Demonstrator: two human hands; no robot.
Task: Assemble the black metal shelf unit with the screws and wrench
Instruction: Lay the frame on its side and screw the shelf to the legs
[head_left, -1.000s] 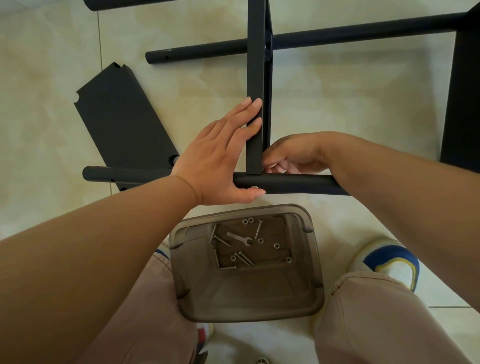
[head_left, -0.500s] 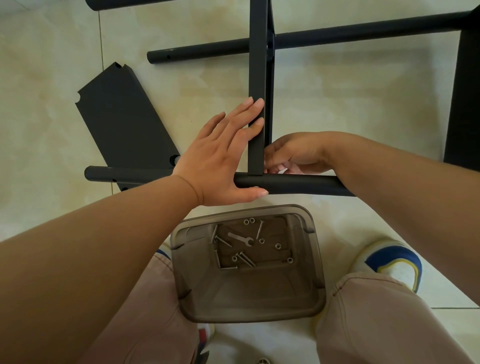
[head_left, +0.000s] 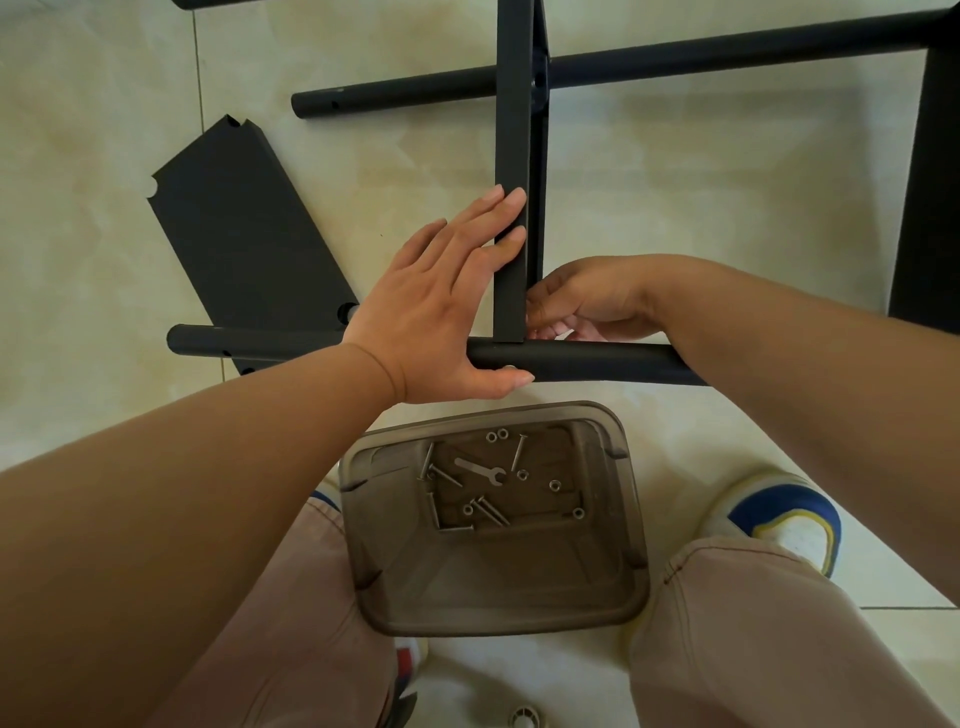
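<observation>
Matte black flat bar (head_left: 511, 171) meets round tube (head_left: 587, 362) just beyond the tray (head_left: 498, 592); left hand (head_left: 441, 317) lies flat, fingers straight, against it, right hand (head_left: 587, 301) curled at joint, grasp unclear.

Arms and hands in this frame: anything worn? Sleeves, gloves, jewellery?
Nothing is worn: the left hand and right hand are bare, with no gloves, rings or watch visible. Both forearms are bare up to the frame edge, with no sleeves in view. Fingernails are short and unpainted.
</observation>
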